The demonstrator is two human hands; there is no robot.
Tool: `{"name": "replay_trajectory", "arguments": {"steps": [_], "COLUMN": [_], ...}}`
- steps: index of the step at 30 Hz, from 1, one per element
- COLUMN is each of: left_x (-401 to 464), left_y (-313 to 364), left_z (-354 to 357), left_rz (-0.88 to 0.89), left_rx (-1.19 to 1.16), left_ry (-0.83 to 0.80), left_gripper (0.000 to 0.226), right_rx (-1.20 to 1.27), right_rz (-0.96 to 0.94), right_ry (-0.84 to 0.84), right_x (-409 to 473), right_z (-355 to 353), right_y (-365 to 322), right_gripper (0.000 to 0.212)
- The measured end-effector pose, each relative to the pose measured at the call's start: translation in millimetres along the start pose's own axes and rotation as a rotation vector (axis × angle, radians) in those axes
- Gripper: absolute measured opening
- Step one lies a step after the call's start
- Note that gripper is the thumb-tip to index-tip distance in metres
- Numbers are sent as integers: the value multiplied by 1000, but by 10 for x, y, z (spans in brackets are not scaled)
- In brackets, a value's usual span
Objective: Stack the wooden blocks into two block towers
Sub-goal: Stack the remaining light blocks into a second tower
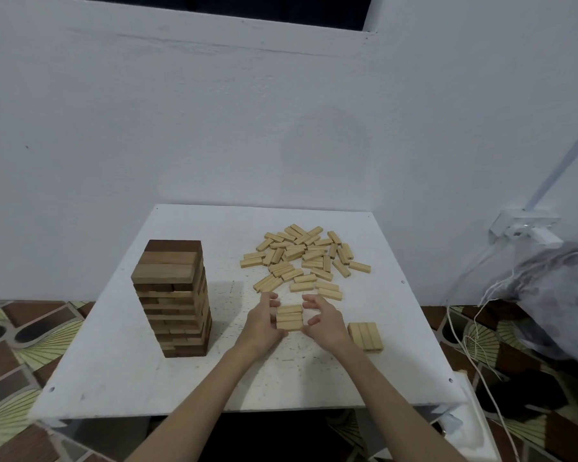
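Note:
A tall tower of darker wooden blocks [174, 301] stands on the left part of the white table [121, 371]. A loose pile of pale blocks [306, 258] lies at the back right. Between my hands sits a row of three pale blocks [289, 317] side by side. My left hand [262, 323] cups the row's left ends, fingers curled against them. My right hand [322, 320] sits at the right ends, fingers curled and slightly off the wood. Another flat layer of three pale blocks [365, 335] lies just right of my right hand.
The table stands against a white wall. A socket with a plug and white cables [528, 233] is at the right, above a grey bag [554, 295]. Patterned floor tiles surround the table.

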State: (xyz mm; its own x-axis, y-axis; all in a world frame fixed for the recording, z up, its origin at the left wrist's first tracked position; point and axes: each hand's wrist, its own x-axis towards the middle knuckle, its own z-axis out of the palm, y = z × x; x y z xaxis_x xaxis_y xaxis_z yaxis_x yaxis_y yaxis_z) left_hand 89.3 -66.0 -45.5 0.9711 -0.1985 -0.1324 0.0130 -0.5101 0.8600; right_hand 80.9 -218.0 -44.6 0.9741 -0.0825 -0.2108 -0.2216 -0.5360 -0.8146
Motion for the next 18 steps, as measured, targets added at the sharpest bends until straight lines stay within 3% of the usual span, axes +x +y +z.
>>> {"name": "replay_trajectory", "arguments": {"steps": [12, 18], "left_x": [-7, -5], "left_y": [-7, -52], "left_z": [-6, 2], "left_rz": [-53, -102], "left_rx": [-52, -75], "left_ry": [47, 95], "left_gripper": [71, 63], "right_rx": [84, 126], "right_rz": [36, 56], "right_ry": [58, 127], "right_x": [49, 64], "right_z": [15, 81], "right_y": [68, 72], "right_gripper": [55, 49]}}
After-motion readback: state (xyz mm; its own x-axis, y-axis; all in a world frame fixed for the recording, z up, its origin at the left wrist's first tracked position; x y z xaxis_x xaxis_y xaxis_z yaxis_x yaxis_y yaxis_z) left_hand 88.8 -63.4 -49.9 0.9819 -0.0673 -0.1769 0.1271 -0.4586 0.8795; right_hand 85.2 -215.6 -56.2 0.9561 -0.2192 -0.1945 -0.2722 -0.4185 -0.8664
